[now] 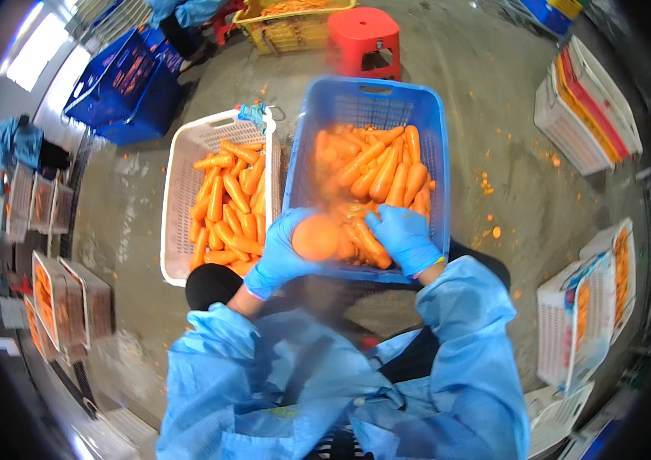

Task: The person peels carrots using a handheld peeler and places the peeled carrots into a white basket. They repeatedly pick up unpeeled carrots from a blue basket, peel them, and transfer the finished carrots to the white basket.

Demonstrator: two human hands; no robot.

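Observation:
My left hand point(288, 250), in a blue glove, holds a carrot point(315, 238) end-on towards the camera, at the near left corner of the blue plastic crate point(445, 172). Over the near right part of that crate is my right hand point(403, 234), also gloved, its fingers bent beside a carrot point(372, 244); whether they grip anything is unclear. Peeled-looking orange carrots point(385, 172) lie heaped in the blue crate, partly blurred. To its left stands a white plastic crate point(171, 213) with more carrots point(233, 201), and a blue-green cloth or glove point(253, 114) hangs on its far rim.
A red plastic stool point(363, 29) and a yellow crate point(279, 37) stand beyond. Blue crates point(124, 86) and a co-worker point(15, 141) are at the left. Stacked crates point(578, 115) and carrot-filled crates point(595, 299) line the right. Carrot bits point(496, 232) lie on the wet floor.

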